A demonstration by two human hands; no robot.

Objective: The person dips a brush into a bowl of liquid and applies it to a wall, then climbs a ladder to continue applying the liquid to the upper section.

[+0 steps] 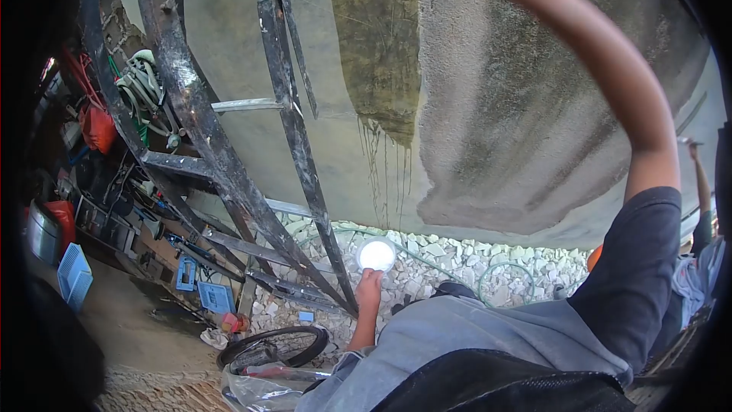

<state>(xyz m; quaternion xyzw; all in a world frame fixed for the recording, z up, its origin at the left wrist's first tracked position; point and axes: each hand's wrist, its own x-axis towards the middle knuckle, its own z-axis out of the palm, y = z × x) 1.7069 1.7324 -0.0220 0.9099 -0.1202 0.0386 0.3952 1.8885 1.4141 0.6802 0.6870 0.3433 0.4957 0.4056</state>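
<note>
My left hand is closed on the near edge of a round white tub. Its inside is bright white, and I cannot make out what it contains. Below the tub lies pale broken stone. My right arm reaches up across the wall and leaves the picture at the top, so that hand is hidden. The wall carries a dark wet-looking patch with drips running down from it. Beside that is a wide rough area in grey and brown.
A paint-spotted metal ladder frame leans at left. A green hose crosses the rubble. A bicycle wheel, blue plastic baskets and coiled hose lie leftward. Another person works at far right.
</note>
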